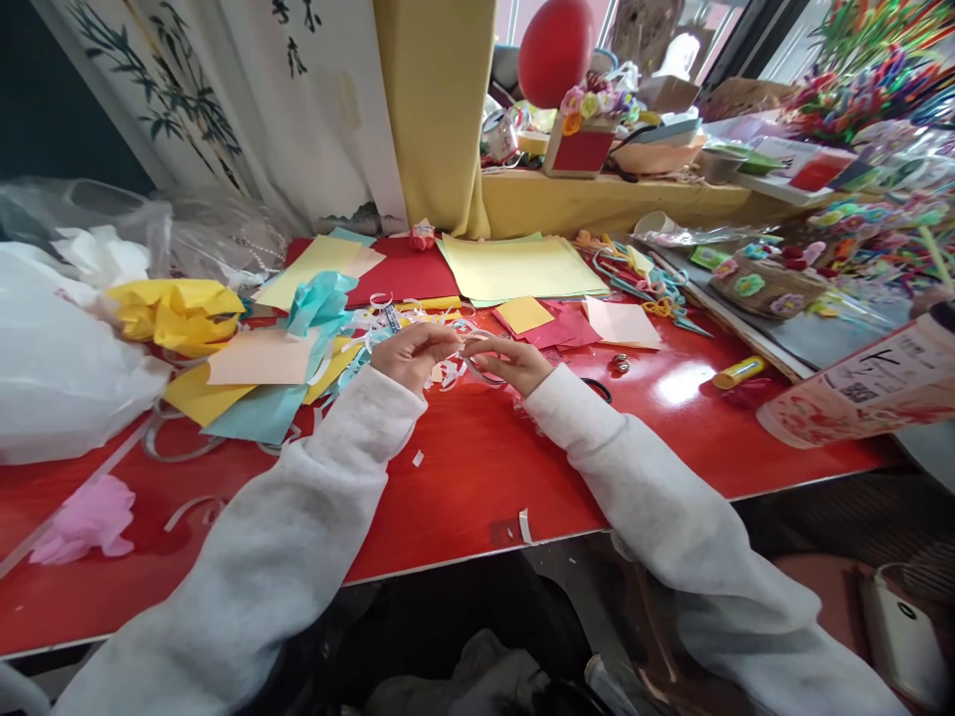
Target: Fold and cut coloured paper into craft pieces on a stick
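At the frame's centre, a pale strip (486, 376) is pinched by the fingers (495, 347) of the left hand (413, 352) and right hand (517, 364) over the tabletop (470, 477); creasing is best avoided with light pressure.

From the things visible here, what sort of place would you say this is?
Probably a craft workspace; home or shop, I cannot tell. The red table bears coloured paper sheets and thin paper strips, and bright bunched stems show at upper right.
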`<state>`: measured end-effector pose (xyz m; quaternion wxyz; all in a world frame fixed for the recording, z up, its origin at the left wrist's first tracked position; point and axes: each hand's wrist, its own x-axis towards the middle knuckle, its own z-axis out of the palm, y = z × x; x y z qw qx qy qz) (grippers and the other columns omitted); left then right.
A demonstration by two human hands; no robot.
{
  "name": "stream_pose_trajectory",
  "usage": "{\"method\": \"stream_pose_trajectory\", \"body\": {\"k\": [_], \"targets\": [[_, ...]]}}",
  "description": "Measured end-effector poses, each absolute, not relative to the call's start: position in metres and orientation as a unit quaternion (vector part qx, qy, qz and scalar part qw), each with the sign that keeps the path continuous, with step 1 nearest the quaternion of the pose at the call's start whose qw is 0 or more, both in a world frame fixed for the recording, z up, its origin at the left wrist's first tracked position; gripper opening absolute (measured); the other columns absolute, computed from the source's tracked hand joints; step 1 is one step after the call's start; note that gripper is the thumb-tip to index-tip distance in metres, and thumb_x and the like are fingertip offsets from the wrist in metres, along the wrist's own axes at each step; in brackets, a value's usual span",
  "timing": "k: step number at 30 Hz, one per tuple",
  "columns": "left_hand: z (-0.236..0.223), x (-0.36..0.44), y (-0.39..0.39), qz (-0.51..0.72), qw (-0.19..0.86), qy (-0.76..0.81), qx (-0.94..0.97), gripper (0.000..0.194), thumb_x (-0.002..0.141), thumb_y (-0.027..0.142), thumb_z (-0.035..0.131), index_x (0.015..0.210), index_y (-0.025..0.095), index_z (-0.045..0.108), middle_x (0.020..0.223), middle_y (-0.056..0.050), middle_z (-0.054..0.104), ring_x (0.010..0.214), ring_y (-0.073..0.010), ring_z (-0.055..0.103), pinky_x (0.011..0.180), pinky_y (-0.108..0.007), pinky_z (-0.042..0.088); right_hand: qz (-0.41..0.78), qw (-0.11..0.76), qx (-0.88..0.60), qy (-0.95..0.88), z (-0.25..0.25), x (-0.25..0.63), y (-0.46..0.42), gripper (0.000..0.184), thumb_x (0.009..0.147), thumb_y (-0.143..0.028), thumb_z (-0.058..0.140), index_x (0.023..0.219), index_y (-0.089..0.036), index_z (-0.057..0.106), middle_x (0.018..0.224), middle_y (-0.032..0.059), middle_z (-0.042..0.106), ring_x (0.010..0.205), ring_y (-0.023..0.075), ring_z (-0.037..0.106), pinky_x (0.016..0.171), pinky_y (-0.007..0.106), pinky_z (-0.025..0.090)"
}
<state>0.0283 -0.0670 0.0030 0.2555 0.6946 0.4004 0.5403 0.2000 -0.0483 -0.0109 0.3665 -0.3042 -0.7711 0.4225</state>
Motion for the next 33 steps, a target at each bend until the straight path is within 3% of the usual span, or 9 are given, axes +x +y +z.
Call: {"method": "stream_pose_trajectory", "body": {"k": [5, 12, 18, 25, 30, 33], "targets": [[0.008, 0.026, -0.07, 0.546, 0.263, 0.41, 0.682, 0.007, 0.067, 0.023, 0.059, 0.072, 0.02, 0.062, 0.074, 0.001, 0.062, 0.067, -0.0097, 0.054, 0.063, -0.024, 0.046, 0.538, 0.376, -0.299, -0.692, -0.008, 0.2, -0.053, 0.042, 0.079, -0.044, 0.037, 0.115, -0.023, 0.04, 0.113, 0.0065, 0.052, 0.102, 0.0136, 0.05, 0.077, 0.029, 0.045], [0.01, 0.024, -0.07, 0.508, 0.253, 0.496, 0.657, 0.023, 0.069, 0.028, 0.055, 0.091, 0.023, 0.06, 0.066, 0.004, 0.056, 0.059, -0.0061, 0.05, 0.06, -0.019, 0.042, 0.514, 0.423, -0.32, -0.674, -0.02, 0.2, -0.044, 0.037, 0.075, -0.043, 0.044, 0.104, -0.02, 0.045, 0.098, 0.006, 0.058, 0.084, 0.011, 0.056, 0.073, 0.027, 0.046], [0.009, 0.03, -0.07, 0.514, 0.281, 0.509, 0.631, 0.01, 0.066, 0.026, 0.059, 0.07, 0.017, 0.058, 0.067, 0.002, 0.058, 0.062, -0.0081, 0.052, 0.062, -0.021, 0.044, 0.509, 0.43, -0.327, -0.67, -0.021, 0.199, -0.046, 0.035, 0.076, -0.044, 0.041, 0.103, -0.022, 0.046, 0.106, 0.0057, 0.055, 0.079, 0.0116, 0.059, 0.064, 0.026, 0.048], [0.007, 0.025, -0.065, 0.557, 0.244, 0.456, 0.649, 0.013, 0.061, 0.029, 0.063, 0.066, 0.018, 0.061, 0.097, -0.003, 0.052, 0.092, -0.0153, 0.049, 0.068, -0.025, 0.045, 0.453, 0.468, -0.267, -0.711, -0.001, 0.2, -0.054, 0.033, 0.077, -0.041, 0.041, 0.102, -0.022, 0.051, 0.107, 0.0044, 0.056, 0.102, 0.0149, 0.05, 0.084, 0.034, 0.043], [0.015, 0.03, -0.071, 0.568, 0.35, 0.417, 0.617, 0.014, 0.065, 0.029, 0.06, 0.074, 0.018, 0.062, 0.076, -0.001, 0.06, 0.076, -0.0115, 0.054, 0.069, -0.026, 0.044, 0.402, 0.535, -0.247, -0.701, 0.007, 0.198, -0.06, 0.03, 0.074, -0.039, 0.049, 0.1, -0.025, 0.046, 0.109, 0.0034, 0.054, 0.075, 0.01, 0.058, 0.068, 0.029, 0.048], [0.02, 0.034, -0.077, 0.586, 0.397, 0.375, 0.599, 0.012, 0.063, 0.025, 0.063, 0.072, 0.018, 0.061, 0.071, 0.001, 0.06, 0.067, -0.0089, 0.054, 0.063, -0.024, 0.044, 0.396, 0.567, -0.256, -0.675, 0.006, 0.193, -0.062, 0.033, 0.072, -0.038, 0.051, 0.101, -0.026, 0.042, 0.102, 0.002, 0.055, 0.072, 0.009, 0.058, 0.069, 0.029, 0.049]]}}
